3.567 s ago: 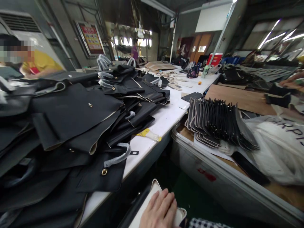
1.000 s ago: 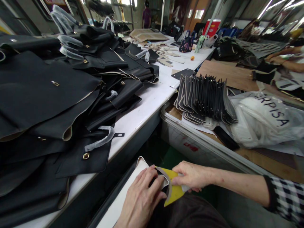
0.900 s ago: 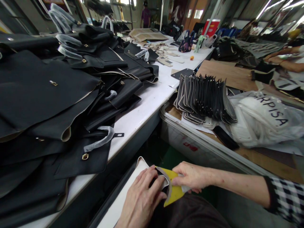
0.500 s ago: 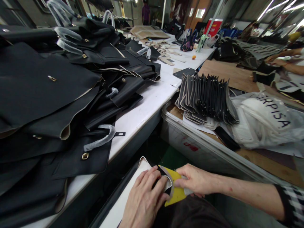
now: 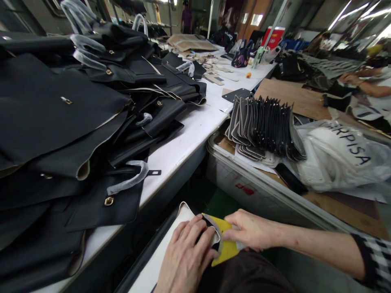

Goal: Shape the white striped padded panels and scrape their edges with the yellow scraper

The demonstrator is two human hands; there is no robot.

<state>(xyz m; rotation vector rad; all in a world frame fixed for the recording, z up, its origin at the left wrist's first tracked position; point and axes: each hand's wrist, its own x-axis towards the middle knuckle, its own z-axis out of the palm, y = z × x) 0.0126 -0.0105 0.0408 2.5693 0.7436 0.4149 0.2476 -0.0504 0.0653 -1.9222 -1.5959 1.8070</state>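
A black leather piece with a white backing (image 5: 152,260) lies at the bottom, close to my lap. My left hand (image 5: 186,254) rests over it with bent fingers, gripping a small black fold with a pale edge (image 5: 216,240). Pinched between the thumb and fingers of my right hand (image 5: 252,231) is a yellow flat piece (image 5: 225,250) with a curved grey edge. That grey edge meets the fold beside my left fingertips. Something whitish also shows under my right fingers; its kind is unclear.
Black leather bag parts (image 5: 61,110) are heaped on the white table (image 5: 180,146) to the left. On the right, a grey bin (image 5: 244,179) carries a row of black flaps (image 5: 265,126) and a clear plastic bag (image 5: 339,158). A co-worker's hands (image 5: 351,79) show far right.
My right hand and the yellow piece have shifted very slightly left. My left hand stays in place. The co-worker's arms at far right have moved a little.
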